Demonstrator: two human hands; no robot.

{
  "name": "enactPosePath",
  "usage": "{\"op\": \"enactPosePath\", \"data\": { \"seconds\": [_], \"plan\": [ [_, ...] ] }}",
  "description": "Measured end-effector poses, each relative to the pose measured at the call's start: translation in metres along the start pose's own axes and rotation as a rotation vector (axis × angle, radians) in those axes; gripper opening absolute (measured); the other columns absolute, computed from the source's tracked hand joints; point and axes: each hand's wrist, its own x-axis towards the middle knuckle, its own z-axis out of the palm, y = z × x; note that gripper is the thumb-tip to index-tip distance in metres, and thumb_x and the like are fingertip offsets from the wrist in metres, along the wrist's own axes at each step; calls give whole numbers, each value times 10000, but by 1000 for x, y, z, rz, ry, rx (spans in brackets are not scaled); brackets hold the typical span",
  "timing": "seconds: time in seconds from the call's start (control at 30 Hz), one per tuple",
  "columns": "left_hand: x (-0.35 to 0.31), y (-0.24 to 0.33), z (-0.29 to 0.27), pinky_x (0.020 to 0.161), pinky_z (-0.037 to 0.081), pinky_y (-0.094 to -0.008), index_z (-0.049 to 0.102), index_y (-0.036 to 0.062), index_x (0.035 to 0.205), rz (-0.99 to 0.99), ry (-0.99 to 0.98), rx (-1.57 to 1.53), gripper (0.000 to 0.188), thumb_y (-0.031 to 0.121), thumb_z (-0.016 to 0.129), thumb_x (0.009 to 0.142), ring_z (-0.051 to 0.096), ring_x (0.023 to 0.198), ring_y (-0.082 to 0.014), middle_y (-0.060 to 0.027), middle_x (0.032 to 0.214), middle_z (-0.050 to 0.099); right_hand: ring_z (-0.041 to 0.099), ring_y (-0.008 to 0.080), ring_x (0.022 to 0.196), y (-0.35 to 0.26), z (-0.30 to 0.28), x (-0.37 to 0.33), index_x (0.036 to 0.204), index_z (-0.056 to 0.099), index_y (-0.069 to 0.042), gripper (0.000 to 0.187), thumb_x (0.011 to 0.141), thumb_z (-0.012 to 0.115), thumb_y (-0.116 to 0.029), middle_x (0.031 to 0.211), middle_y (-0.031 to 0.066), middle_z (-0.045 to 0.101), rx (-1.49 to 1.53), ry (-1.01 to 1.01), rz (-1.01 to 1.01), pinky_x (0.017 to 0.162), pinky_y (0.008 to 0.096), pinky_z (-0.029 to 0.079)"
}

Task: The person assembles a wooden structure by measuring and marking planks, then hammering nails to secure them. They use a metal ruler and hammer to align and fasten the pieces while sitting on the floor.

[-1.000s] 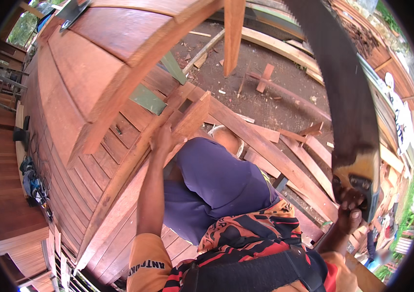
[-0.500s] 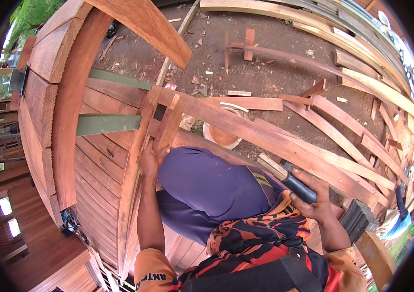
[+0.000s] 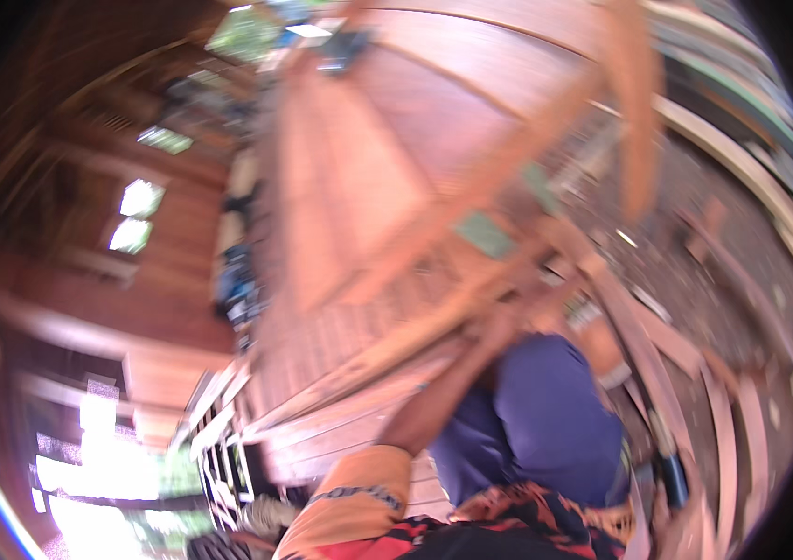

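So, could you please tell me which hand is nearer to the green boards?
Left. The left hand, blurred, is a little below the green boards in the picture; the right hand is much farther off, at lower right, on a black handle.

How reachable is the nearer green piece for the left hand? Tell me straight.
Probably yes: the left hand lies just across the wooden beam from the green piece, and only that beam visibly separates them, though motion blur could hide finer obstacles.
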Motion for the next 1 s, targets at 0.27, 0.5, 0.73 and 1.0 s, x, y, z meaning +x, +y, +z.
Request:
{"op": "enactPosePath", "data": {
  "seconds": [0.27, 0.5, 0.73, 1.0],
  "plan": [
    [-15, 35, -81, 882, 553, -551, 624, 40, 1240, -198, -200, -139, 515, 340, 790, 857, 693, 1022, -445, -252, 1030, 720, 661, 305, 1023, -22, 7, 42, 1446, 556, 24, 580, 888, 689, -59, 1177, 234, 688, -119, -218, -114, 921, 398, 494],
    [-10, 49, -82, 862, 562, -533, 642, 47, 1205, -187, -165, -156, 468, 311, 789, 848, 697, 991, -431, -236, 1012, 724, 692, 271, 818, -25, -3, 41, 1480, 546, -6, 647, 872, 745, -105, 1046, 215, 722, -193, -307, -83, 741, 379, 543],
    [25, 69, -69, 832, 553, -534, 681, 17, 1135, -159, -147, -158, 398, 277, 770, 848, 701, 972, -431, -242, 995, 723, 678, 239, 743, -28, -2, 39, 1476, 563, -16, 643, 876, 767, -124, 1003, 200, 728, -179, -353, 20, 677, 355, 549],
    [49, 71, -58, 827, 551, -524, 701, -33, 1043, -7, -136, -184, 386, 299, 775, 860, 706, 930, -451, -261, 953, 720, 693, 238, 833, -35, 0, 37, 1447, 581, 4, 592, 881, 730, -84, 1027, 211, 726, -157, -305, 18, 762, 357, 546]
  ]
}}
